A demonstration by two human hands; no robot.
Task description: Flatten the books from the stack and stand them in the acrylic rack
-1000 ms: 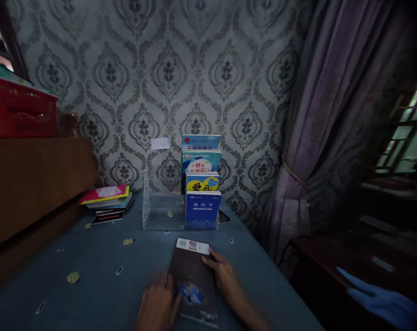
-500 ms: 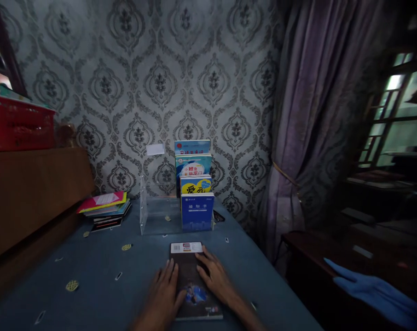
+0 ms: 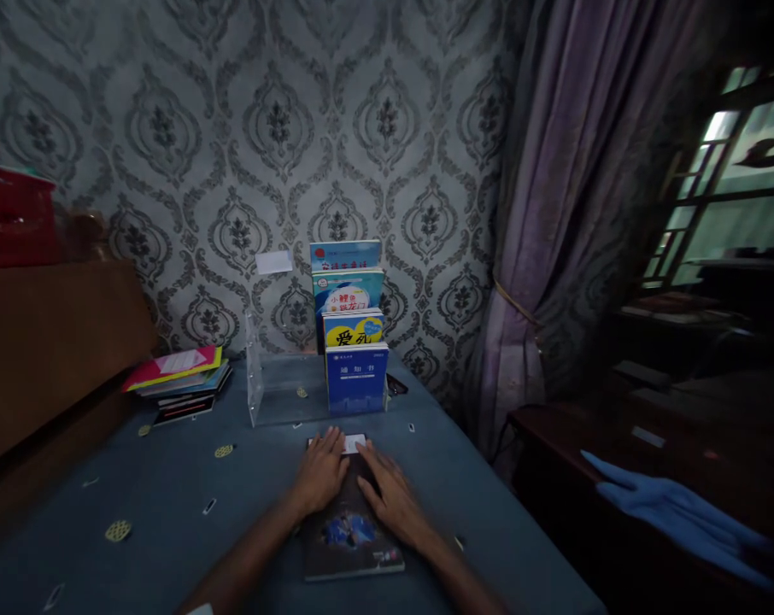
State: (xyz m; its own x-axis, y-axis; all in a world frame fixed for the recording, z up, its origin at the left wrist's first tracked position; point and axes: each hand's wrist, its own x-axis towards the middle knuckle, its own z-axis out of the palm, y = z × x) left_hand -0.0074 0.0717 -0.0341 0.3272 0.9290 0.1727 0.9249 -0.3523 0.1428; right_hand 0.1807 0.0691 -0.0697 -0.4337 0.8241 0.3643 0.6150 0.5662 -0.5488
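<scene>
A dark book (image 3: 345,551) with a blue picture and a white label strip lies flat on the blue tablecloth. My left hand (image 3: 321,472) rests on its upper left part, fingers stretched out towards the label. Along its right side lies my right hand (image 3: 390,495), fingers spread, fingertips near the label. Neither hand is wrapped round the book. Just beyond stands a clear acrylic book rack (image 3: 284,389). Its right side holds several upright books in steps, with a blue booklet (image 3: 357,384) in front and a yellow-and-blue book (image 3: 354,331) behind it.
A stack of books and papers (image 3: 182,383) lies at the left rear. On the brown cabinet (image 3: 54,342) sits a red basket (image 3: 15,213). Right of the table, a blue glove (image 3: 675,512) lies on a dark surface beside the purple curtain (image 3: 521,256).
My left hand has slid forward from the book's left edge onto its upper part. My right hand stays on the right side. The view has shifted slightly, moving the scene left and up.
</scene>
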